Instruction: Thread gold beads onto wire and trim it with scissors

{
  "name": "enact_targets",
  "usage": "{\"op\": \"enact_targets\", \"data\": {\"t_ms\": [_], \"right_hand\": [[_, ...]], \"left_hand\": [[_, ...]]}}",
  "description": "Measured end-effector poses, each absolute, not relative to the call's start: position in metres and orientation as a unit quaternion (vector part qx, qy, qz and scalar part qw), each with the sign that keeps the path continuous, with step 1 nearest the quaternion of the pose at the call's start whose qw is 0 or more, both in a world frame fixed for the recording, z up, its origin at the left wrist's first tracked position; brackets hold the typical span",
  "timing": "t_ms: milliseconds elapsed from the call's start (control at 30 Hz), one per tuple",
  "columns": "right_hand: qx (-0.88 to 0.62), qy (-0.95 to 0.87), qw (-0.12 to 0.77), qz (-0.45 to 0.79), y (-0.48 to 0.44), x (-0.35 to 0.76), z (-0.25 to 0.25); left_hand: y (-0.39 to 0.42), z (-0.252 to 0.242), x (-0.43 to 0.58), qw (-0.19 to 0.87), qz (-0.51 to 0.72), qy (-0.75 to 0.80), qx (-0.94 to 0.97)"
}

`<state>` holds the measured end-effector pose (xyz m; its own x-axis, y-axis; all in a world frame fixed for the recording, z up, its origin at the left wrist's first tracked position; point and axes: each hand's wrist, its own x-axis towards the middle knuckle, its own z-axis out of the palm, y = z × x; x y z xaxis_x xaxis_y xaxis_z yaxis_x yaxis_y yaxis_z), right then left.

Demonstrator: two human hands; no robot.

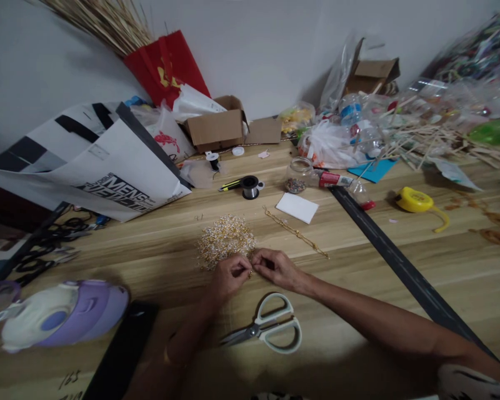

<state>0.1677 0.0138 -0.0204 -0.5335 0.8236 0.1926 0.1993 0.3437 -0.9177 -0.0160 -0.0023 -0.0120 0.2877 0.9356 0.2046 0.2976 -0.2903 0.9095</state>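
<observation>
My left hand (233, 273) and my right hand (277, 268) meet fingertip to fingertip over the table. Each is closed in a pinch. A small gold-coloured piece (250, 274) shows at my left fingertips; its kind is too small to make out. What my right fingers pinch is hidden. Just beyond my left hand lies a bushy ring of gold and clear beads on wire (227, 239). To the right rests a gold beaded strand (295, 232). White-handled scissors (266, 325) lie on the table nearer to me, blades pointing left.
Beyond my hands are a wire spool (250, 188), a yellow-black cutter (230, 185), a jar of beads (298, 176) and a white card (297, 208). A yellow tape measure (416, 200) lies right, a purple-white bottle (66, 315) left. Bags, boxes and plastic bottles line the wall.
</observation>
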Motion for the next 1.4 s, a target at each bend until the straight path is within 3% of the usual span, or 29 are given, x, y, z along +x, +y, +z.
{"op": "enact_targets", "data": {"t_ms": [667, 1400], "right_hand": [[-0.344, -0.702, 0.322, 0.534, 0.0156, 0.1660, -0.0220], [-0.316, -0.718, 0.330, 0.524, 0.0131, 0.1695, -0.0184]], "left_hand": [[-0.0046, -0.0110, -0.0124, 0.341, 0.433, 0.420, 0.721], [-0.0025, -0.0141, -0.0174, 0.476, 0.415, 0.509, 0.585]]}}
